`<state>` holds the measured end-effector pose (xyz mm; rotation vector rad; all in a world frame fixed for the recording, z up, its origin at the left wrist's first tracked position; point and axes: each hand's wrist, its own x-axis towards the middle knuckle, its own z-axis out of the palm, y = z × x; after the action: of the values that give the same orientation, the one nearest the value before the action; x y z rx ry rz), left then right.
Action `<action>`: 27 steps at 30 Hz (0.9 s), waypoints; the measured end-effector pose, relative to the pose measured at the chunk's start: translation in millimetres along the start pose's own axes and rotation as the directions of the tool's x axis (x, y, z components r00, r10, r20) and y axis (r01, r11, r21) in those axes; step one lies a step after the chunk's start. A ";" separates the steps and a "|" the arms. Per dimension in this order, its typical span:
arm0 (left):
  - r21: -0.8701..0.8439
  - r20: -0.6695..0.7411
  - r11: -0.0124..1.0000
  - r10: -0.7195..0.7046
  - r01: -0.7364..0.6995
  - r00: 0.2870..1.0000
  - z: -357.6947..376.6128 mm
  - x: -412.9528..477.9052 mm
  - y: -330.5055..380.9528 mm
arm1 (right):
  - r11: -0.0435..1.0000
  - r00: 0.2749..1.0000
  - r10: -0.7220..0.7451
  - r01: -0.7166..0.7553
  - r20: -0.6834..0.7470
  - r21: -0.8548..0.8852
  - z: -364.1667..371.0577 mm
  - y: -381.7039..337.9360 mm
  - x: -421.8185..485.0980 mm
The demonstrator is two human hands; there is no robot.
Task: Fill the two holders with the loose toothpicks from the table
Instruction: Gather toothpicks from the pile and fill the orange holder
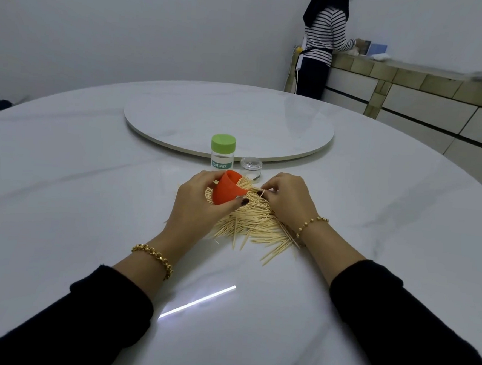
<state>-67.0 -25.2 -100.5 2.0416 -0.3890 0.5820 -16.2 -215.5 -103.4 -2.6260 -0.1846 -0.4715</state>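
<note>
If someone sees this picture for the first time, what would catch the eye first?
The bright orange cup-like piece, gripped in the left hand at the centre, stands out most, just above the pile of loose toothpicks on the white table, where the right hand pinches some. Behind the pile stands a green-lidded holder.

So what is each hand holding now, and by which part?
Left hand grips the orange cup round its side; right hand pinches a toothpick, where along it unclear.
</note>
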 end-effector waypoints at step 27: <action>-0.035 0.051 0.999 0.015 -0.013 0.999 0.2 -1.7 1.0 | 0.529 0.984 0.125 0.041 -0.126 0.847 -32.3 -62.6 -19.2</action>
<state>-68.9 -25.8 -100.8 2.0251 -0.4407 0.5290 -56.7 -176.2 -57.1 -1.5886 -0.2218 -0.4348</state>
